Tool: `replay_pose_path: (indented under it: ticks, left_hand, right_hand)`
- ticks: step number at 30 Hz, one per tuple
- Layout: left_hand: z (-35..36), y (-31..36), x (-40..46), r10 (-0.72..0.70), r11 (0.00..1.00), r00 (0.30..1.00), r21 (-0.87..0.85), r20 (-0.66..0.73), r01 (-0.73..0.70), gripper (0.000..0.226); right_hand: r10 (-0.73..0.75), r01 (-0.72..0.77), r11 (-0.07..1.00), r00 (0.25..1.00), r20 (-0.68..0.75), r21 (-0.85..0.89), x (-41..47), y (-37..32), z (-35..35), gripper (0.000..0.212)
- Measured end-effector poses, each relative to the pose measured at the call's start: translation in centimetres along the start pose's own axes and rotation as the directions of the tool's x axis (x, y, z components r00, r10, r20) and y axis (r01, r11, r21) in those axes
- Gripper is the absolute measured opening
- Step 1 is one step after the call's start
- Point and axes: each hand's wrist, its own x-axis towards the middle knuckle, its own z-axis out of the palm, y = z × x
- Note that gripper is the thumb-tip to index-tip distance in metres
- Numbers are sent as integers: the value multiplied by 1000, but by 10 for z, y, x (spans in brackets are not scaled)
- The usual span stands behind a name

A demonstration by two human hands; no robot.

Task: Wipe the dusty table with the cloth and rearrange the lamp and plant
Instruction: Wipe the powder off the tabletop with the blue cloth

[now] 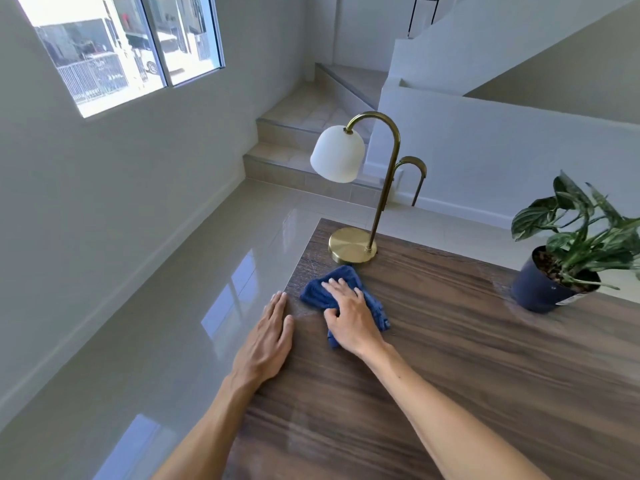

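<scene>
A dark wooden table (450, 341) fills the lower right of the head view. A crumpled blue cloth (313, 293) lies near its far left corner, and my right hand (349, 315) presses flat on top of it, thumb tucked at the cloth's near edge. My left hand (268, 341) rests flat on the table's left edge, fingers together, holding nothing. Just beyond the cloth stands a brass lamp (351, 249) with a round base, an arched stem and a white shade. A leafy plant in a dark blue pot (550, 289) stands at the table's right side.
Glossy beige floor tiles (173, 306) lie to the left of the table. Tiled steps (294, 133) rise behind it beside a white stair wall. A window (121, 46) is set in the left wall.
</scene>
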Motion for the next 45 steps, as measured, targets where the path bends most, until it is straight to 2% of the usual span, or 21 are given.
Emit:
replay_pose_path:
  ticks: [4,7,9,10,12,15,17,18,21,23,28,32,37,40,42,45]
  left_hand:
    - [-2,1,-1,3,1000,1000,-21,-8,-4,55]
    - [-4,1,-2,3,999,1000,-41,0,-3,56]
    - [-4,2,-2,9,999,1000,-49,1,-9,56]
    - [-4,2,-2,13,999,1000,-51,-1,-13,56]
    - [-5,3,-1,15,999,1000,-51,-5,-15,55]
    - [-7,6,-3,19,999,1000,-45,-14,-20,55]
    - [-8,8,-4,14,999,1000,-50,-16,-15,55]
    - [-8,9,-4,11,999,1000,-53,-15,-11,55]
    - [-8,11,-7,6,998,1000,-64,-11,-6,55]
    - [-9,10,-6,14,997,1000,-77,-14,-15,56]
    - [-8,9,-6,5,985,1000,-170,-29,-10,57]
    - [-9,10,-8,-23,980,999,-197,-34,15,57]
    - [-12,13,-12,-33,982,999,-186,-38,26,54]
    - [-13,14,-16,-42,975,997,-219,-65,27,54]
    - [-11,12,-17,-42,972,997,-233,-69,25,56]
    - [-10,11,-15,-53,969,995,-245,-87,30,57]
  right_hand:
    - [-133,123,988,985,109,95,-48,-5,-3,54]
    - [-158,119,978,959,237,172,-102,-7,-15,53]
    - [-169,104,965,950,264,242,-126,-8,-27,50]
    - [-150,84,956,963,222,282,-127,-9,-33,50]
    - [-55,37,931,998,39,364,-109,-12,-46,49]
    - [107,-6,920,965,-238,391,-51,-17,-59,45]
    - [151,-38,933,944,-293,358,-14,-20,-56,46]
    - [167,-79,942,953,-253,325,1,-20,-48,48]
    - [193,-191,962,981,13,192,26,-20,-13,63]
    - [145,-153,975,987,63,161,35,-24,1,66]
    - [-83,71,995,978,191,68,28,-31,9,69]
    - [-159,133,983,962,223,130,-20,-32,8,67]
    - [-245,210,969,901,358,133,-88,-24,1,67]
    - [-248,286,955,911,329,-73,-78,-18,3,72]
    - [-189,256,938,943,274,-234,-56,-21,12,77]
    - [-117,187,921,969,216,-341,-16,-30,25,78]
